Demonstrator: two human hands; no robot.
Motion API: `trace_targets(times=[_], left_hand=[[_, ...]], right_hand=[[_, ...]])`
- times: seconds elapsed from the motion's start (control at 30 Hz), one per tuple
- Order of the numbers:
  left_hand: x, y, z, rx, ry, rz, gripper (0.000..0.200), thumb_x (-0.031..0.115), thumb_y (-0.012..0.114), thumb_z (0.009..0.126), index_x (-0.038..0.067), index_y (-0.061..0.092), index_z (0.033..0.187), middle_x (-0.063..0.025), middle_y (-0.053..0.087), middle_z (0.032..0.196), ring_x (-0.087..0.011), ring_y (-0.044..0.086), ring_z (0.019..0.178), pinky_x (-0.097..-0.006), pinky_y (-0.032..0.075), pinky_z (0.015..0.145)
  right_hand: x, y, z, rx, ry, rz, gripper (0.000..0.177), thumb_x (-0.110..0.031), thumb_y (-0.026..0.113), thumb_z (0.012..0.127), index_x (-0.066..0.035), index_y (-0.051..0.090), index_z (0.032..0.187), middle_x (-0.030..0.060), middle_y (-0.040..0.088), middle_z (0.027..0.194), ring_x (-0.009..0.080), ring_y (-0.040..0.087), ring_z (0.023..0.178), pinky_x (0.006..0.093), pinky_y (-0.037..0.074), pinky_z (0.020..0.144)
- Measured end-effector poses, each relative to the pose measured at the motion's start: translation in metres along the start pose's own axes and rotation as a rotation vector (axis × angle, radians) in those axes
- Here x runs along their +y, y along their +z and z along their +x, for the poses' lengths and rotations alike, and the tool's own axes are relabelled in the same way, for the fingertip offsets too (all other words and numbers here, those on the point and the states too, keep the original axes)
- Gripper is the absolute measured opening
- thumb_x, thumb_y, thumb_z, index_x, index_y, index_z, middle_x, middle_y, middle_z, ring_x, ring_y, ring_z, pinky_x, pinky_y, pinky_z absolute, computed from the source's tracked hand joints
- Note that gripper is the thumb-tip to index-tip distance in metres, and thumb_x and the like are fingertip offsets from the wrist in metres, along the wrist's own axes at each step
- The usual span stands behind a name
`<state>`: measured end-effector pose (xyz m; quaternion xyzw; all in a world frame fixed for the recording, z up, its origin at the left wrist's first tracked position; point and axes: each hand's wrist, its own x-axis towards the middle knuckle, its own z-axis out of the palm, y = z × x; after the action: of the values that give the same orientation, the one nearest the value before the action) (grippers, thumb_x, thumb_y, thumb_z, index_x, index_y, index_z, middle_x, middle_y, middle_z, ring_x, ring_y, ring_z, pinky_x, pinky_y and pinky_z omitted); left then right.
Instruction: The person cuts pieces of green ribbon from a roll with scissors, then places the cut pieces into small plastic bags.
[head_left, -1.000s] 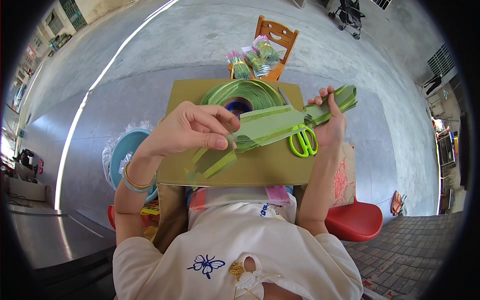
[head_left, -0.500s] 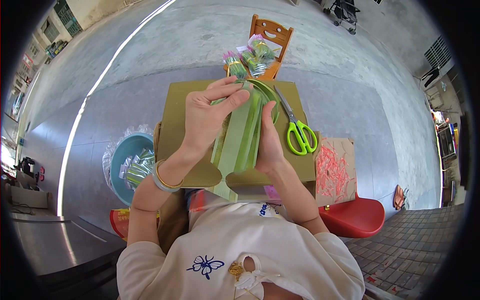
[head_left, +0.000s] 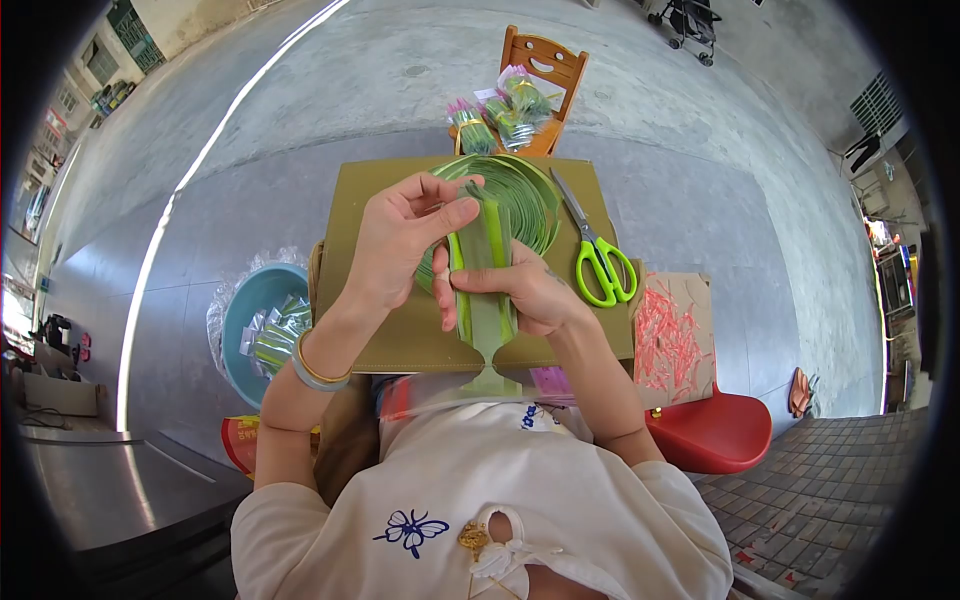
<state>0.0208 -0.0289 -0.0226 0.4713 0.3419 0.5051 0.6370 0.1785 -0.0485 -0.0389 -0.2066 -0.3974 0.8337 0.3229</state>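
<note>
My left hand (head_left: 405, 235) pinches the top end of a flat green ribbon (head_left: 484, 240) with lighter yellow-green edges. Lower down, my right hand (head_left: 535, 290) grips the same ribbon, its thumb pressed across the front and fingers behind. The lower part of the ribbon narrows to a pinched waist near the table's front edge, then widens again below. Behind my hands a coiled roll of green ribbon (head_left: 535, 205) lies on the olive-covered table (head_left: 390, 335). Scissors with lime-green handles (head_left: 603, 275) lie right of the roll, blades pointing away.
A wooden chair (head_left: 545, 60) beyond the table bears several wrapped green bundles (head_left: 474, 130) with pink tips. At left stands a blue basin (head_left: 238, 335) with wrapped bundles. To the right, pink-red strips (head_left: 668, 340) lie on cardboard (head_left: 697, 300) over a red stool (head_left: 715, 435).
My right hand has moved from the ribbon's side to its middle, closing over it. The ribbon is gathered narrower, and the roll behind shows more. My left hand keeps its pinch at the top.
</note>
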Motion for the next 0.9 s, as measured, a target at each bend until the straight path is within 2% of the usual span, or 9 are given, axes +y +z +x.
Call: trace_targets(times=[0.07, 0.17, 0.37, 0.47, 0.57, 0.67, 0.77, 0.87, 0.9], left_hand=[[0.003, -0.007, 0.004, -0.09, -0.027, 0.024, 0.014, 0.008, 0.063, 0.082, -0.001, 0.057, 0.091, -0.0163, 0.06, 0.107, -0.0116, 0.062, 0.076, -0.0185, 0.048, 0.06], [0.013, -0.009, 0.002, -0.132, -0.056, 0.014, 0.022, 0.008, 0.064, 0.081, 0.0, 0.055, 0.1, -0.0156, 0.063, 0.1, -0.0109, 0.062, 0.077, -0.0188, 0.048, 0.06], [0.013, -0.014, -0.002, -0.121, 0.002, 0.245, 0.033, 0.013, 0.063, 0.083, -0.001, 0.052, 0.11, -0.0143, 0.064, 0.098, -0.0138, 0.062, 0.085, -0.025, 0.051, 0.069], [0.013, -0.018, 0.003, -0.129, -0.013, 0.214, 0.034, 0.02, 0.061, 0.085, -0.003, 0.053, 0.109, -0.016, 0.063, 0.098, -0.0154, 0.063, 0.085, -0.0273, 0.052, 0.072], [0.003, -0.035, 0.012, -0.036, -0.169, 0.183, 0.04, 0.027, 0.058, 0.087, -0.005, 0.054, 0.109, -0.0171, 0.063, 0.097, -0.0174, 0.062, 0.088, -0.0289, 0.054, 0.071], [0.0, -0.039, 0.018, -0.185, -0.48, 0.056, 0.048, 0.033, 0.058, 0.086, -0.008, 0.052, 0.111, -0.0165, 0.063, 0.094, -0.0174, 0.062, 0.086, -0.0302, 0.054, 0.07], [-0.002, -0.019, 0.019, -0.158, -0.319, 0.346, 0.042, 0.026, 0.062, 0.084, -0.007, 0.056, 0.108, -0.0113, 0.063, 0.086, -0.013, 0.061, 0.073, -0.0278, 0.053, 0.061], [-0.002, -0.023, 0.022, -0.215, -0.23, 0.67, 0.033, 0.015, 0.066, 0.079, -0.006, 0.06, 0.104, -0.0063, 0.062, 0.076, -0.0084, 0.056, 0.062, -0.0232, 0.048, 0.054], [-0.001, -0.025, 0.023, -0.223, -0.2, 0.732, 0.032, 0.014, 0.067, 0.077, -0.005, 0.061, 0.102, -0.0072, 0.063, 0.075, -0.0087, 0.056, 0.061, -0.0236, 0.047, 0.053]], right_hand=[[0.002, -0.007, 0.0, -0.086, 0.016, -0.03, 0.021, -0.014, 0.058, 0.084, 0.0, 0.051, 0.098, 0.0096, 0.057, 0.073, 0.0153, 0.055, 0.058, 0.0267, 0.047, 0.056], [-0.002, -0.007, -0.005, -0.152, 0.086, -0.057, 0.022, -0.016, 0.057, 0.085, 0.001, 0.052, 0.099, 0.0089, 0.057, 0.072, 0.0137, 0.052, 0.054, 0.0249, 0.043, 0.05], [-0.006, -0.01, -0.008, -0.171, 0.091, -0.207, 0.021, -0.016, 0.05, 0.089, 0.001, 0.05, 0.103, 0.0066, 0.057, 0.075, 0.0096, 0.051, 0.057, 0.0235, 0.042, 0.051], [-0.007, -0.01, -0.007, 0.084, 0.016, -0.726, 0.018, -0.009, 0.05, 0.086, 0.002, 0.048, 0.1, 0.0093, 0.058, 0.08, 0.014, 0.054, 0.059, 0.0269, 0.044, 0.053], [0.013, -0.023, -0.005, 0.442, -0.514, -1.63, 0.018, -0.004, 0.05, 0.079, 0.001, 0.047, 0.096, 0.0112, 0.057, 0.083, 0.0202, 0.057, 0.066, 0.0313, 0.045, 0.057], [0.018, -0.019, -0.001, 0.61, -0.565, -1.917, 0.022, -0.004, 0.051, 0.073, 0.0, 0.046, 0.094, 0.0133, 0.053, 0.083, 0.0264, 0.057, 0.074, 0.0355, 0.046, 0.061], [0.025, -0.018, 0.003, 0.666, -0.512, -1.992, 0.024, -0.004, 0.052, 0.071, -0.001, 0.046, 0.094, 0.0114, 0.05, 0.077, 0.0266, 0.056, 0.076, 0.0366, 0.046, 0.062], [0.033, -0.017, 0.003, 0.637, -0.406, -2.001, 0.031, -0.012, 0.057, 0.076, 0.002, 0.045, 0.102, 0.0152, 0.054, 0.087, 0.0285, 0.057, 0.084, 0.0354, 0.047, 0.068], [0.033, -0.017, 0.001, 0.555, -0.395, -1.86, 0.036, -0.016, 0.058, 0.078, 0.002, 0.045, 0.106, 0.0151, 0.055, 0.091, 0.0266, 0.057, 0.087, 0.0341, 0.046, 0.07]])
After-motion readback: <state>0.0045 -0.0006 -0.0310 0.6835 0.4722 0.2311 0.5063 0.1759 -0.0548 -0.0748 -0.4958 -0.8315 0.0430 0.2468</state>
